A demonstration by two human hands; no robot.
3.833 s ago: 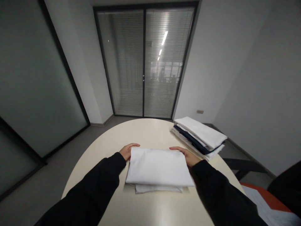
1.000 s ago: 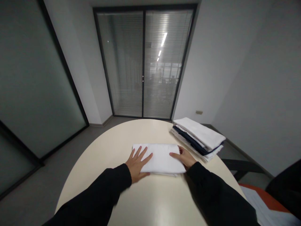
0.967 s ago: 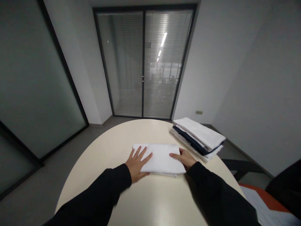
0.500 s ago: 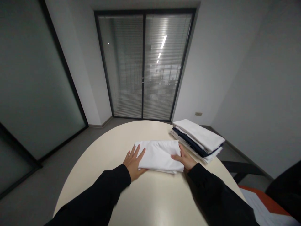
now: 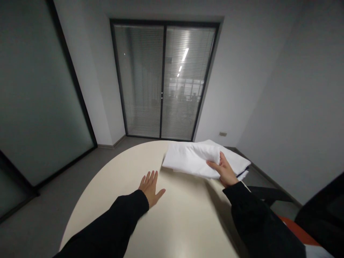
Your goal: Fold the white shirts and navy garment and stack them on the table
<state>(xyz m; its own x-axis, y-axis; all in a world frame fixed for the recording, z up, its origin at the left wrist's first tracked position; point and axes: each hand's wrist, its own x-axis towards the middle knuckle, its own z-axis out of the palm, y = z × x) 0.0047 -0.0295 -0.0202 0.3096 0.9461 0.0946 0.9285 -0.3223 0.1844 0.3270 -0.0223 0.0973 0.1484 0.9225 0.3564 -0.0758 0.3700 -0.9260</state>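
My right hand [image 5: 225, 171] grips the near right edge of a folded white cloth [image 5: 188, 161] and holds it lifted off the round cream table [image 5: 172, 215], over the stack of folded cloths [image 5: 242, 167] at the table's far right. The stack is mostly hidden behind the lifted cloth; only its white right end and a dark blue sliver show. My left hand [image 5: 150, 187] lies flat on the table with fingers stretched out, holding nothing, left of and nearer than the cloth.
Beyond the table are a glass double door with blinds [image 5: 163, 82] and a frosted glass wall [image 5: 40, 100] on the left. A dark chair [image 5: 319, 211] with an orange seat [image 5: 295, 229] stands at the lower right, beside the table's edge.
The folded white cloth left the middle of the table: my right hand lifted it and carried it right and away, over the stack. My left hand let go and stayed flat on the table.
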